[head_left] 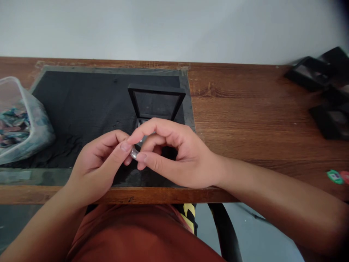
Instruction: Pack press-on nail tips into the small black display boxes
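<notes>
Between the fingertips of both hands is a small shiny silvery piece (134, 153), mostly covered by the fingers, so its kind does not show. My left hand (100, 160) pinches one end between thumb and fingers. From the other side, my right hand (177, 156) has its thumb on the piece, with the index finger arched over to the left thumb. Just behind the hands stands a black case (156, 103) with its framed, clear-windowed lid raised. My right hand hides most of the case's lower part.
A translucent plastic tub (40, 123) of small wrapped pieces (15, 125) stands at the left on a black mat (87, 98). Several black cases (308, 72) lie at the far right. A green round item (335, 177) sits near the right edge of the wooden table (245, 109).
</notes>
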Tool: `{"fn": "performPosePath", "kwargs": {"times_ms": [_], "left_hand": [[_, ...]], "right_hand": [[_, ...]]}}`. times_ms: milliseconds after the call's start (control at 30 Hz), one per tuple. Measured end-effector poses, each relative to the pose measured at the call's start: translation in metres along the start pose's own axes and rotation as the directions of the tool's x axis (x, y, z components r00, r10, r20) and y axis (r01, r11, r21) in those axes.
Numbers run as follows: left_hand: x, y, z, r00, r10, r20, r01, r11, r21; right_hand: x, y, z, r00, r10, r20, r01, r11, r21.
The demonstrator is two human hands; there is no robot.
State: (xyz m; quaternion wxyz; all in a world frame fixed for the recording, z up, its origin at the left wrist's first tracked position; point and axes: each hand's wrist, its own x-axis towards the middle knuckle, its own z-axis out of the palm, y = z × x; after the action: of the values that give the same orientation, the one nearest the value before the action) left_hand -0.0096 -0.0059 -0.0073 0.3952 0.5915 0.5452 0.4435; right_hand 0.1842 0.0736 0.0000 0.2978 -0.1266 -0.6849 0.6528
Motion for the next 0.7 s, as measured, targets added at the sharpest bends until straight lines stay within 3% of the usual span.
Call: {"fn": "performPosePath", "kwargs": {"times_ms": [533,700], "left_hand": [[0.0007,0.0006,0.0013,1.000,0.005,-0.022,-0.005,1.000,-0.025],[0.0013,0.0031,0.0020,0.998,-0.069,-0.009,0.067,0.992,-0.104]], "right_hand": [[-0.0004,0.0006,0.0006,1.000,-0.021,0.014,0.020,0.998,0.055],[-0.0005,0.0008,-0.0011,0.999,-0.008,0.050,0.002,0.994,0.109]]}}
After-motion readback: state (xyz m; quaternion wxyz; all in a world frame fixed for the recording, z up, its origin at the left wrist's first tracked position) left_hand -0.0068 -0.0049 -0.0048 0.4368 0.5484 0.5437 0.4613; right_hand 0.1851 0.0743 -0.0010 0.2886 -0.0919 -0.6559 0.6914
